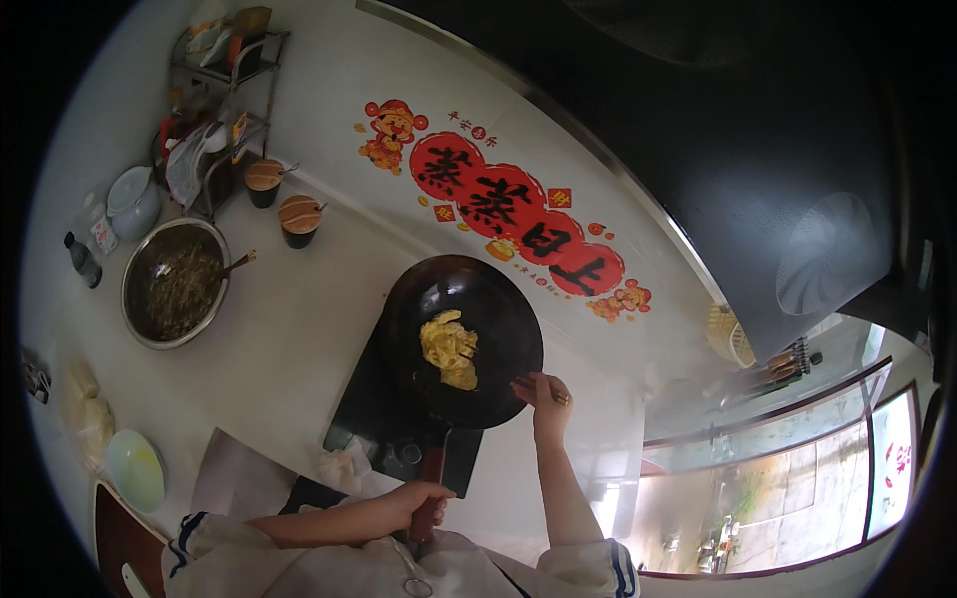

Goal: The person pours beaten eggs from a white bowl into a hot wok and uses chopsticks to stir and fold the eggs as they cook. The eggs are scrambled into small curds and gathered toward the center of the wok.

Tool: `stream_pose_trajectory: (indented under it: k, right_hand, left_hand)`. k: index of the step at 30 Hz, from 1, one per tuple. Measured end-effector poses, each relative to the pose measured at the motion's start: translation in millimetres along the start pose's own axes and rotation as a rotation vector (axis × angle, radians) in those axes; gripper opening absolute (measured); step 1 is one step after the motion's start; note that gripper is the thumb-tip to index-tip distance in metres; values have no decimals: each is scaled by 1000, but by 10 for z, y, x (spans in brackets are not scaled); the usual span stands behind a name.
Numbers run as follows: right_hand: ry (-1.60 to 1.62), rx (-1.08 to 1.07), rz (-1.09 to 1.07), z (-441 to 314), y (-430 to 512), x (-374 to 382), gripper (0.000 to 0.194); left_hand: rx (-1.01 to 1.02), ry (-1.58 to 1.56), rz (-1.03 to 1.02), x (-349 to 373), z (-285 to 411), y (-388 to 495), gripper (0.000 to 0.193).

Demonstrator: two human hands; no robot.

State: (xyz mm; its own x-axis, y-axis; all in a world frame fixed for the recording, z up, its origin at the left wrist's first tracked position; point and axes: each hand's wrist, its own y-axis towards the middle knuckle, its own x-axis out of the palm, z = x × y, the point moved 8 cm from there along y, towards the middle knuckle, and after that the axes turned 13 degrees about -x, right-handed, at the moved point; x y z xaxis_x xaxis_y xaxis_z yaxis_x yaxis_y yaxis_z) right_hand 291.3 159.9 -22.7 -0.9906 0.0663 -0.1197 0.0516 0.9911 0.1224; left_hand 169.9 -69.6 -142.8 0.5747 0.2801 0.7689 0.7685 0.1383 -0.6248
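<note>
My left hand (425, 502) grips the dark red handle (433, 467) of a black wok (502, 318). The wok sits on a flat black cooktop (359, 418). Folded yellow scrambled egg (448, 350) lies in the middle of the pan. At the wok's right rim, my right hand (547, 396) is closed around chopsticks (558, 398). Their tips appear to reach the egg, though the dark shafts are hard to make out against the pan.
Left on the counter stand a metal bowl (133, 310) of minced filling, two wooden-lidded jars (299, 213), a lidded white pot (134, 202) and a rack (254, 75). A pale green bowl (136, 471) is nearer. A range hood (718, 179) overhangs the right; a crumpled tissue (344, 465) touches the cooktop.
</note>
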Motion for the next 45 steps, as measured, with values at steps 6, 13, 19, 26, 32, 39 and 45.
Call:
stream_pose_trajectory:
  k: [6, 13, 19, 26, 32, 39, 45]
  right_hand:
    - [-21, -46, -35, 452, 15, -115, 18]
    - [-20, -57, 35, 80, -65, -231, 19]
    - [-45, -7, -28, 253, -198, -255, 18]
    - [-49, -32, -81, 272, -322, -182, 18]
    - [-58, -30, -35, 6, -346, -290, 17]
    - [-244, -177, -204, 199, -442, 32, 14]
    - [-51, -101, -188, 198, -496, 294, 14]
  left_hand:
    - [-25, 59, -12, 28, -17, -4, 20]
    - [9, 71, 7, -44, -2, 79, 27]
    - [48, 80, 8, -13, 11, 60, 27]
    - [37, 68, 58, 0, 3, -5, 28]
    - [56, 77, 22, 0, 20, -7, 28]
    - [23, 20, -32, 19, -6, -1, 20]
    - [51, 11, -12, -6, 8, 26, 19]
